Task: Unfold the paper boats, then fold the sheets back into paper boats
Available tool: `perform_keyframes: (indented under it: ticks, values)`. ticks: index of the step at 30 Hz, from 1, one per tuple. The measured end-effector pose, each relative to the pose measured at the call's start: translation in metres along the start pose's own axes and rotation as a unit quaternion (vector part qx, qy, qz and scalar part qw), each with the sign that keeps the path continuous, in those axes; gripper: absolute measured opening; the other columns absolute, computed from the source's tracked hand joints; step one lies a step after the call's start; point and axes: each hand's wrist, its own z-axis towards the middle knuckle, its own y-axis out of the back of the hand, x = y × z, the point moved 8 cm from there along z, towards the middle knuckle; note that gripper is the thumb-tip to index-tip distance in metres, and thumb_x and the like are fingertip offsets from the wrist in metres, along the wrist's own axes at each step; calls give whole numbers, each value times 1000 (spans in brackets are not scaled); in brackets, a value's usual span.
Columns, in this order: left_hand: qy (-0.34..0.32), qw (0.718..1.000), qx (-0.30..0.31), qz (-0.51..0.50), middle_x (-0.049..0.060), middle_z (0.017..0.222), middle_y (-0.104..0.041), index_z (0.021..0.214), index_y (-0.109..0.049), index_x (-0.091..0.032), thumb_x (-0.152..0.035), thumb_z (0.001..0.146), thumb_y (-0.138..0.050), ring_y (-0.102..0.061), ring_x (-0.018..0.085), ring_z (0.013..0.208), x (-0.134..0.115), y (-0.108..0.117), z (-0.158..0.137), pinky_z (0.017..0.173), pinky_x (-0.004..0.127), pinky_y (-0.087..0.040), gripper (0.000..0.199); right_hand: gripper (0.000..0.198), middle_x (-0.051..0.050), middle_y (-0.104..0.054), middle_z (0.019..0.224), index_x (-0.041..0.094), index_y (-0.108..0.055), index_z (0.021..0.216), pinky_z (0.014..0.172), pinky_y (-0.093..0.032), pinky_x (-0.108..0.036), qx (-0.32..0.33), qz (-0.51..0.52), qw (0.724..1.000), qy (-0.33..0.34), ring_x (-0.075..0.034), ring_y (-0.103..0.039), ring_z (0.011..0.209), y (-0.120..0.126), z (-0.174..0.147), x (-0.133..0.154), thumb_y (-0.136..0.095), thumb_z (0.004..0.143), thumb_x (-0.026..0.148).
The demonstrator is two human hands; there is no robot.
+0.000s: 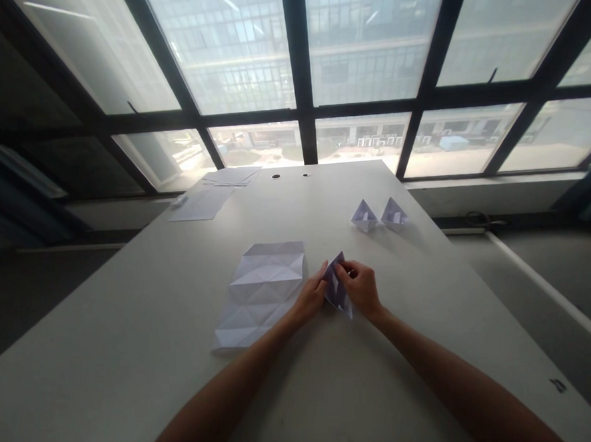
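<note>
Between my two hands is a folded paper piece (339, 297), pointed at its top and bottom and tilted above the white table. My left hand (310, 295) grips its left edge, thumb on the near face. The fingers of my right hand (360, 285) pinch its upper right side. To the left of my left hand, a creased sheet of paper (267, 286) lies unfolded, with fold lines across it. Two finished-looking folded paper boats (364, 217) (394, 213) stand side by side beyond my right hand.
At the table's far left lie several loose white sheets (204, 204), with a small crumpled whitish thing (178, 201) beside them. Two round holes (275, 177) show near the far edge. A small dark mark (557, 385) is at the near right. Large windows (359, 44) rise behind the table.
</note>
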Motion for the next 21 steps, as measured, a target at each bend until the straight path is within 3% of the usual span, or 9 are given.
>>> perform_keyframes:
  ticks: [5, 9, 14, 17, 21]
  values:
    - [10, 1000, 8, -3, 5, 122, -69, 141, -52, -19, -28, 85, -52, -56, 27, 123, 2, -6, -5, 108, 39, -40, 57, 31, -3, -70, 71, 18, -72, 83, 55, -42, -26, -4, 15, 1000, -8, -16, -58, 58, 5, 2, -9, -58, 86, 45]
    - [-20, 998, 29, 51, 6, 121, -69, 146, -45, -19, -25, 87, -47, -62, 25, 111, -1, -10, -7, 102, 37, -44, 59, 25, -2, -69, 69, 19, -70, 77, 57, -43, -25, -10, -22, 1000, -9, -16, -58, 59, 7, 2, -8, -64, 81, 43]
    - [-17, 994, 35, 106, 7, 113, -72, 150, -38, -16, -23, 88, -46, -66, 24, 99, 2, -14, -9, 94, 38, -48, 62, 29, -2, -68, 68, 20, -69, 76, 60, -43, -26, -33, -45, 998, -20, -16, -58, 61, 9, 2, -7, -57, 87, 44]
    - [-9, 997, 30, 72, 6, 121, -69, 148, -41, -17, -24, 88, -46, -63, 25, 112, 0, -12, -7, 102, 39, -44, 61, 30, -2, -65, 67, 20, -67, 74, 58, -42, -26, -31, 0, 999, -13, -16, -56, 61, 9, 2, -5, -56, 86, 44]
    - [21, 999, 14, 22, 6, 142, -55, 140, -54, -18, -32, 89, -45, -44, 25, 137, 1, -1, 0, 115, 38, -32, 53, 26, 4, -52, 55, 21, -57, 66, 49, -35, -24, -18, 168, 984, -60, -12, -45, 50, 10, 9, -14, -57, 82, 40]
